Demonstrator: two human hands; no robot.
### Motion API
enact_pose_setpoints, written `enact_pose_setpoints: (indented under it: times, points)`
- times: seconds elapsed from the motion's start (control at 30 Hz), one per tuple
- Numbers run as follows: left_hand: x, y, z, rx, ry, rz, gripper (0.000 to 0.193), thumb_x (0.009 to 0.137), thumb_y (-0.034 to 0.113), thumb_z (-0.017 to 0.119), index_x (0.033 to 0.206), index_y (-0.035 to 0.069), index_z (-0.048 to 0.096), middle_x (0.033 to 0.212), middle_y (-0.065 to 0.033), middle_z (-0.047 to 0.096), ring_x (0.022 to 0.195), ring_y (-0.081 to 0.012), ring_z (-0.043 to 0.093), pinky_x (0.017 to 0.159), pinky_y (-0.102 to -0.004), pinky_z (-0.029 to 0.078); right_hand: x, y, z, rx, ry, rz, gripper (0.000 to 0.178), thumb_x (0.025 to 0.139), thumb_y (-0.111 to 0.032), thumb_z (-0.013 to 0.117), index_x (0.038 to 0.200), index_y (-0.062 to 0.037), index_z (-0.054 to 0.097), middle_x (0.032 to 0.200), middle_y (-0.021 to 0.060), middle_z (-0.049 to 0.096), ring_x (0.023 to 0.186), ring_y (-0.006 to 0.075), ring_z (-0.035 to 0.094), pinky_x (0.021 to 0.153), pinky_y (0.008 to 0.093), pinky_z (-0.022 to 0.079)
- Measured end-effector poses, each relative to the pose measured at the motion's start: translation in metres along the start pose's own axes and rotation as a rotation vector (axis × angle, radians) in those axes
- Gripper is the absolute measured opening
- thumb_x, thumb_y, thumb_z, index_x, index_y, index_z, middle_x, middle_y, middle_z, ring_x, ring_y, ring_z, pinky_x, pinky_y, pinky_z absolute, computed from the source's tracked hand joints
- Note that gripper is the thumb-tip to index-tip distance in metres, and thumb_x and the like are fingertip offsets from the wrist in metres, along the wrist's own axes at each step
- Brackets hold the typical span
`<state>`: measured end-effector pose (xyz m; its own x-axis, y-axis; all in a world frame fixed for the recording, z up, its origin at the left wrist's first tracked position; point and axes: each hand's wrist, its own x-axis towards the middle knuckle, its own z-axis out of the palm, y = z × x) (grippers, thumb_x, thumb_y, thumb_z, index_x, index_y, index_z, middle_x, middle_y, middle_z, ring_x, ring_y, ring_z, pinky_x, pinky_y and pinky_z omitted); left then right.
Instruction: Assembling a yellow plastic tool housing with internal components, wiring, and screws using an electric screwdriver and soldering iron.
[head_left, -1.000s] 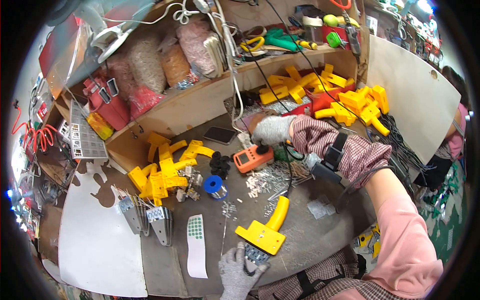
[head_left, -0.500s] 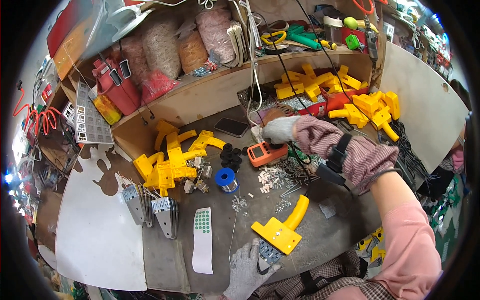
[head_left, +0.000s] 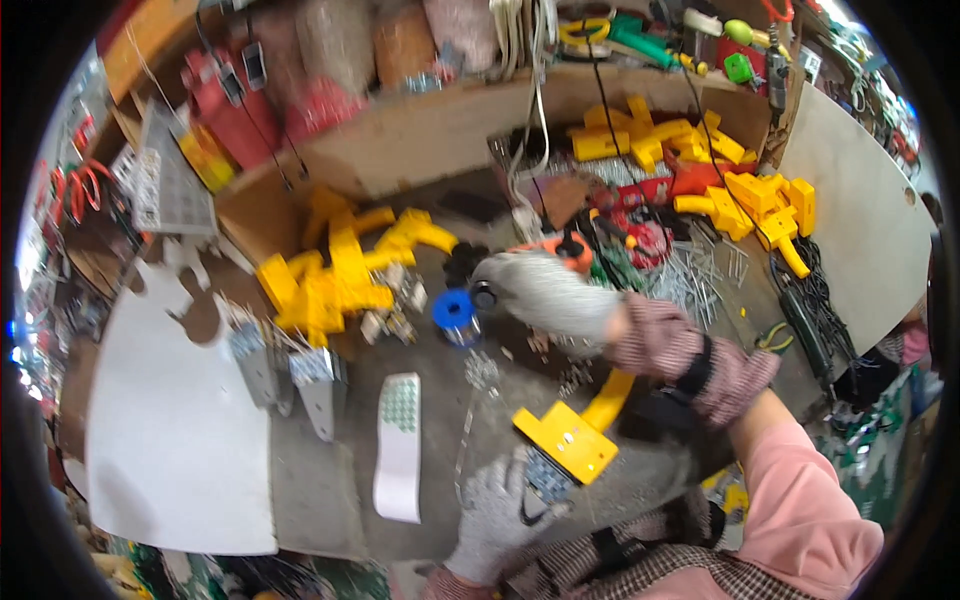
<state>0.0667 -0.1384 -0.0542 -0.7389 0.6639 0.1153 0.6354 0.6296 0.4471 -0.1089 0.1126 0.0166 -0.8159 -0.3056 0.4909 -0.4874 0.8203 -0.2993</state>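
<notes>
My left hand (head_left: 497,510), in a grey glove, grips the grey metal end of a yellow-handled tool (head_left: 568,442) lying at the table's near edge. The tool's curved handle points up and to the right. My right hand (head_left: 550,292), also gloved and smeared by motion, is over the middle of the table. A small black round knob (head_left: 484,294) shows at its fingertips. Just left of it stands a blue spool (head_left: 456,318) of wire, with a pile of black knobs (head_left: 464,264) behind. An orange meter (head_left: 572,252) is partly hidden behind the right hand.
Yellow housings (head_left: 335,285) are heaped at left, and more yellow housings (head_left: 765,210) at right. Two grey metal parts (head_left: 320,390) and a sticker strip (head_left: 399,450) lie at left. Loose screws (head_left: 695,275) lie beyond my right arm. Black cables hang over the table.
My right hand has moved from the orange meter toward me and left, beside the spool, with a black knob at its fingertips. My left hand stays on the tool. The view has shifted.
</notes>
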Motion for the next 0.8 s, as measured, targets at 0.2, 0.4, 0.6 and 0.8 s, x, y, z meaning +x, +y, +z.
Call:
enact_pose_setpoints:
  times: [0.2, 0.4, 0.6, 0.8]
  points:
    - [0.011, 0.004, -0.006, 0.045, -0.052, 0.003, 0.1, 0.077, 0.066, 0.073, 0.142, -0.005, 0.044, 0.125, -0.0246, 0.051, 0.115, -0.0376, 0.051, 0.101, -0.051, 0.039, -0.093, 0.005, 0.01, 0.247, -0.435, 0.271, 0.025, 0.093, -0.017, 0.058, 0.112, 0.0002, 0.056, 0.089, 0.0274, 0.066, 0.085, 0.0443, 0.065, 0.076, 0.049, 0.052]
    - [0.003, 0.0, 0.005, 0.01, -0.038, -0.017, 0.101, 0.077, 0.067, 0.072, 0.142, -0.004, 0.044, 0.129, -0.0251, 0.049, 0.119, -0.0395, 0.05, 0.104, -0.0542, 0.037, -0.086, -0.018, 0.007, -0.04, -0.359, 0.043, 0.024, 0.094, -0.019, 0.061, 0.111, -0.0032, 0.06, 0.098, 0.0214, 0.063, 0.091, 0.0378, 0.067, 0.077, 0.0476, 0.054]
    - [0.011, 0.01, 0.002, 0.143, -0.006, 0.029, 0.106, 0.075, 0.071, 0.07, 0.142, -0.006, 0.04, 0.132, -0.0249, 0.049, 0.132, -0.0439, 0.042, 0.117, -0.0619, 0.021, -0.085, -0.008, -0.002, 0.317, -0.236, 0.05, 0.028, 0.095, -0.02, 0.063, 0.116, -0.0021, 0.061, 0.097, 0.017, 0.066, 0.086, 0.0293, 0.067, 0.076, 0.0374, 0.054]
    - [0.008, 0.003, 0.003, 0.066, -0.009, 0.02, 0.109, 0.073, 0.07, 0.072, 0.143, -0.006, 0.039, 0.135, -0.0243, 0.047, 0.134, -0.0418, 0.041, 0.119, -0.0616, 0.018, -0.162, -0.038, -0.048, 1.682, -0.307, 0.823, 0.037, 0.102, -0.027, 0.059, 0.128, -0.0007, 0.055, 0.118, 0.0045, 0.061, 0.102, 0.0095, 0.061, 0.09, 0.0258, 0.053]
